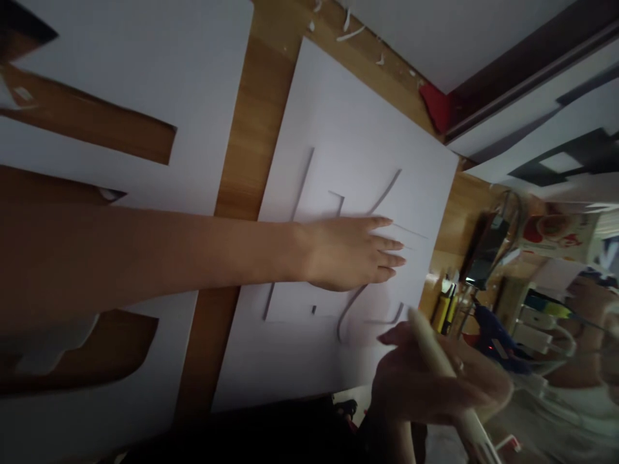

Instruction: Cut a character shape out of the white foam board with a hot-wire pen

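My left hand (353, 252) lies flat, fingers together and stretched out, on a white foam board (358, 129) whose raised cut-out shapes (300, 277) it presses down. My right hand (425, 380) hovers at the board's near right corner, closed around a whitish stick-like tool (435, 351) whose tip points toward the board. The view is rotated and the right hand is blurred.
A second white board with cut-out openings (145, 84) lies to the left on the wooden surface (251, 129). White scraps (351, 32) litter the far edge. At right sit a blue glue gun (493, 328), yellow tools (442, 309), cables and a printed box (561, 235).
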Available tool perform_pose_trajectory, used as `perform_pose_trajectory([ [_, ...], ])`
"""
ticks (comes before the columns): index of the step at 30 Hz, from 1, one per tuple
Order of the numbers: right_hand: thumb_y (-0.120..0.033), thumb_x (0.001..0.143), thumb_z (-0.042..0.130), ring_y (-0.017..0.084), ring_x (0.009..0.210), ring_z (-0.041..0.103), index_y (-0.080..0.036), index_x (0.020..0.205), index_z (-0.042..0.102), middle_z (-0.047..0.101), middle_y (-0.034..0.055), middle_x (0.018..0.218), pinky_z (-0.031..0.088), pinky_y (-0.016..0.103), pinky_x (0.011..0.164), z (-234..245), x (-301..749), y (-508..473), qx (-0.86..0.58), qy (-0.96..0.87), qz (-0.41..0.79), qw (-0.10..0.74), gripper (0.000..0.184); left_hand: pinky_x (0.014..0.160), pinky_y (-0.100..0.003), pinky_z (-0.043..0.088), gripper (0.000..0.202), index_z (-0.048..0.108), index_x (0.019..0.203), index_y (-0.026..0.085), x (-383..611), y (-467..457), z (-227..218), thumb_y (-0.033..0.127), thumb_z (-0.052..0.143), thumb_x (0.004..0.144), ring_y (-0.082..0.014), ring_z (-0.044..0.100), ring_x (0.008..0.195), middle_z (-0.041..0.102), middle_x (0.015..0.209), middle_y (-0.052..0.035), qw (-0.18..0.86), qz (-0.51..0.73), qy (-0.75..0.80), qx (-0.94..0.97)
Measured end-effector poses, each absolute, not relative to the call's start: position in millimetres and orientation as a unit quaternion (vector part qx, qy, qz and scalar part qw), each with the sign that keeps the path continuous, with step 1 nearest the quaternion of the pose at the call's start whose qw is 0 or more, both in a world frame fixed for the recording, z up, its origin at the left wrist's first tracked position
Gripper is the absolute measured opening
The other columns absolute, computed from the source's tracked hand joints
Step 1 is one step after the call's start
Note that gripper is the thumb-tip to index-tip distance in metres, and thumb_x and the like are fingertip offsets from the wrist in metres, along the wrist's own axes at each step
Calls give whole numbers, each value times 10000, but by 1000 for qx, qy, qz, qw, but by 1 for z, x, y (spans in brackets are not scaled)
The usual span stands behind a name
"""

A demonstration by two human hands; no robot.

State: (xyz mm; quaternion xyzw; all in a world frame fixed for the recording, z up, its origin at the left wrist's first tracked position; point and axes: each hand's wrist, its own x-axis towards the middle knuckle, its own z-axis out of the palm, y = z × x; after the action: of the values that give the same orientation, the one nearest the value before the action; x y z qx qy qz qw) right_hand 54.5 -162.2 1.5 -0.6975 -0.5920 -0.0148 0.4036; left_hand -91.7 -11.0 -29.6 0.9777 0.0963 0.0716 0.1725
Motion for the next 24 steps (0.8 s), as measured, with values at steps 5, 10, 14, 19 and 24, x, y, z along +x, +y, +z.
perform_pose_trajectory([
  [5,-556,918,536,307,919,729,-110,1039,678,751,134,919,559,493,837,-11,82,-168,-737,-586,-50,334,483,1250,-381,166,508,548,1373,325,-93,-11,-32,141,441,912,-145,296,1464,424,1518,78,205,105,92,969],
  [10,-368,909,621,274,1117,668,-126,1137,666,733,130,1111,519,471,975,-24,102,-188,-739,-600,-34,304,336,1257,-396,108,559,411,1475,251,-93,-10,-29,120,388,933,-141,230,1485,290,1583,30,210,72,88,971],
  [14,-233,835,721,252,1139,662,-173,1178,650,712,105,1184,519,471,1014,-32,105,-193,-739,-590,8,326,355,1255,-370,71,544,346,1510,237,-93,-11,-26,158,349,972,-142,188,1493,223,1605,10,226,64,103,967],
  [19,-176,817,732,241,1126,671,-193,1174,659,704,98,1203,531,462,1018,-35,108,-192,-741,-567,32,358,365,1250,-377,72,447,482,1433,292,-92,-11,-25,271,418,991,-166,232,1485,293,1585,18,249,68,107,960],
  [24,-150,825,716,231,1152,658,-205,1168,660,700,91,1209,516,452,1038,-33,109,-190,-732,-565,53,377,352,1246,-381,61,447,471,1437,312,-92,-11,-23,295,420,994,-168,216,1491,264,1593,29,249,50,109,961],
])
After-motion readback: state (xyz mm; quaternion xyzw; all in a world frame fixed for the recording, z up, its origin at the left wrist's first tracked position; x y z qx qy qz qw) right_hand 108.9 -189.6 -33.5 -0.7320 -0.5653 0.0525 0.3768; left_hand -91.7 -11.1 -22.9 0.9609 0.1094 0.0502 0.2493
